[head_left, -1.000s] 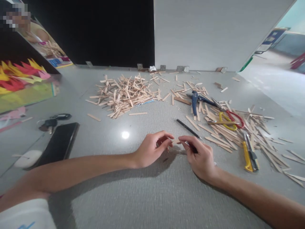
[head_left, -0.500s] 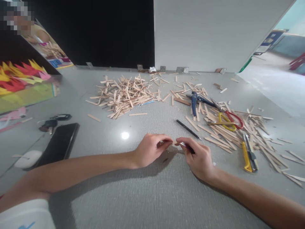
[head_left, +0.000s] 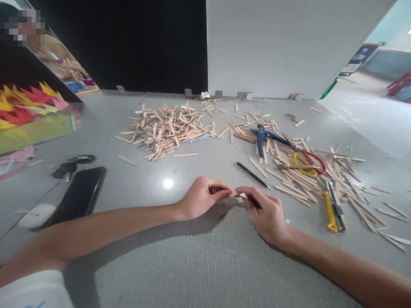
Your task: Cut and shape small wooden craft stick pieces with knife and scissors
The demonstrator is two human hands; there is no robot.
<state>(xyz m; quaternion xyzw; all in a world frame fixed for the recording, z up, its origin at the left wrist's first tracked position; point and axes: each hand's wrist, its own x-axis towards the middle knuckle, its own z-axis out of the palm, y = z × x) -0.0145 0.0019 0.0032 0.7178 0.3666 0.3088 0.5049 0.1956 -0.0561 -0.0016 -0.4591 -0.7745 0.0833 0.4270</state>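
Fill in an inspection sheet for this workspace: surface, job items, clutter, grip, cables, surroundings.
Surface: grey tabletop, with a bright reflection.
Job items: small wooden piece between the hands; heaped sticks ahead, scattered sticks to the right.
Clutter: blue-handled tool, scissors, yellow cutter, black pen-like tool on the right; phone, keys on the left.
Grip: left hand pinches the wooden piece; right hand holds a slim metallic tool, mostly hidden.
Cables: nothing seen.
Surroundings: black panel and white panel standing behind; a person partly visible, far left.
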